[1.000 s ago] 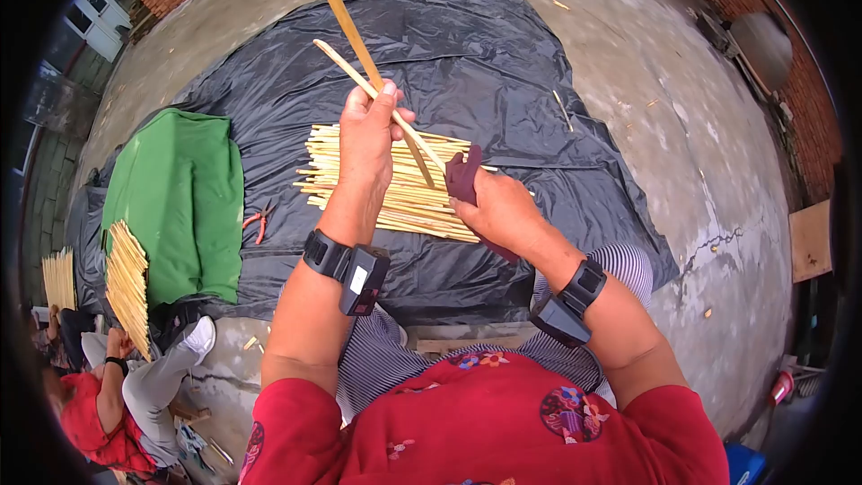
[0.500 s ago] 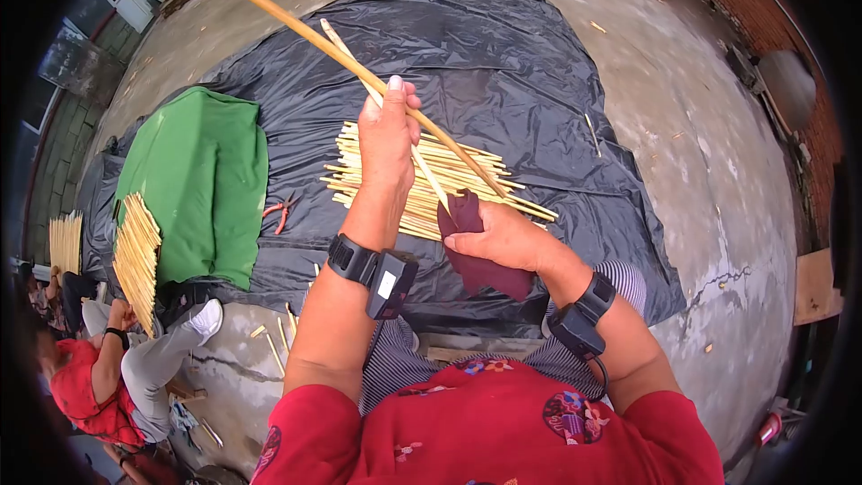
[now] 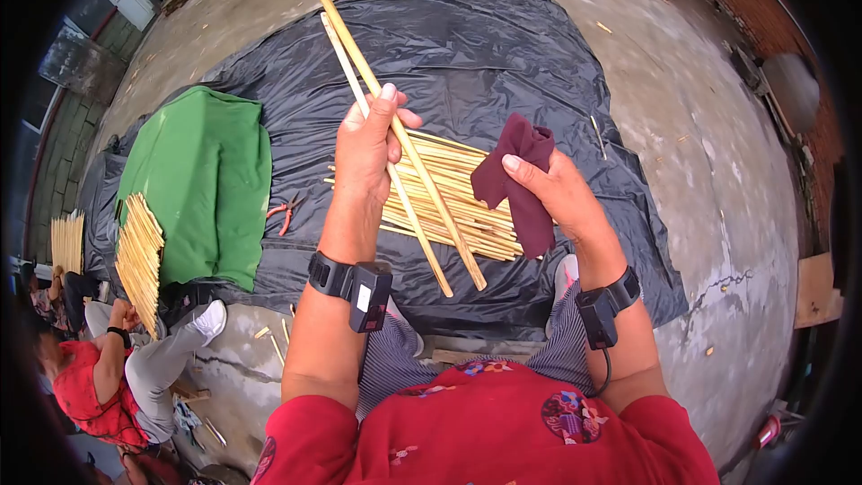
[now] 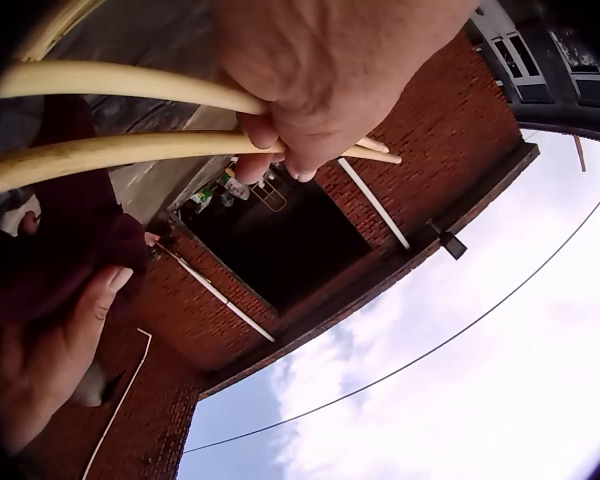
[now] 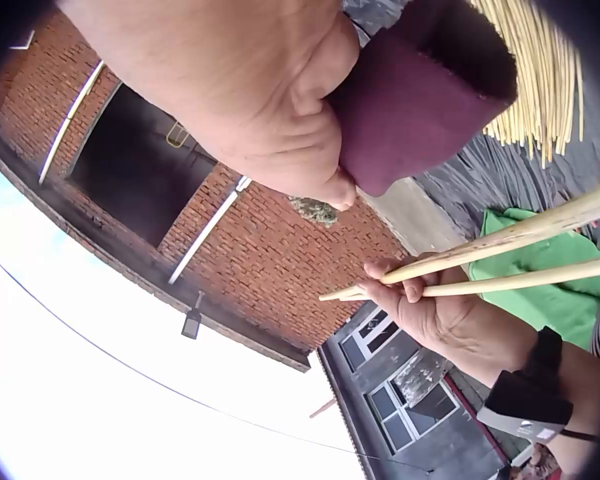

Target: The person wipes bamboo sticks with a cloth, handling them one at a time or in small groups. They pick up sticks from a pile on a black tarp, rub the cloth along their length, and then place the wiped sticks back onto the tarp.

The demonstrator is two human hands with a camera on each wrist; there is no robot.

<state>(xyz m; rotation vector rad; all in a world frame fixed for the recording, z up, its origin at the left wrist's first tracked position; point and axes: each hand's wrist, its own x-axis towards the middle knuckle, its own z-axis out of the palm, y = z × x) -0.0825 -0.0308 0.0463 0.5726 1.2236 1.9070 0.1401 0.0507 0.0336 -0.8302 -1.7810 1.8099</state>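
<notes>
My left hand (image 3: 368, 148) grips two peeled sticks, pinched between thumb and fingers. The thicker stick (image 3: 440, 207) and the paler, thinner stick (image 3: 419, 232) run almost side by side, slanting down to the right. A folded maroon cloth (image 3: 532, 220) hangs from my right hand (image 3: 575, 198), its thumb pressing on top; the cloth is apart from both sticks. In the right wrist view the cloth (image 5: 410, 110) bulges out beyond the fingers. Under the hands lies a pile of similar sticks (image 3: 489, 220).
Black plastic sheeting (image 3: 467, 63) covers the ground. To the left are red-handled pliers (image 3: 287, 216), a green cloth (image 3: 202, 189) and a seated person (image 3: 99, 386) holding a bundle of sticks (image 3: 139, 256). Concrete (image 3: 691, 216) surrounds the sheet.
The cloth has come off the thin stick's lower end, and my right hand has moved right with it. The crossed sticks have swung to lie nearly parallel in my left hand.
</notes>
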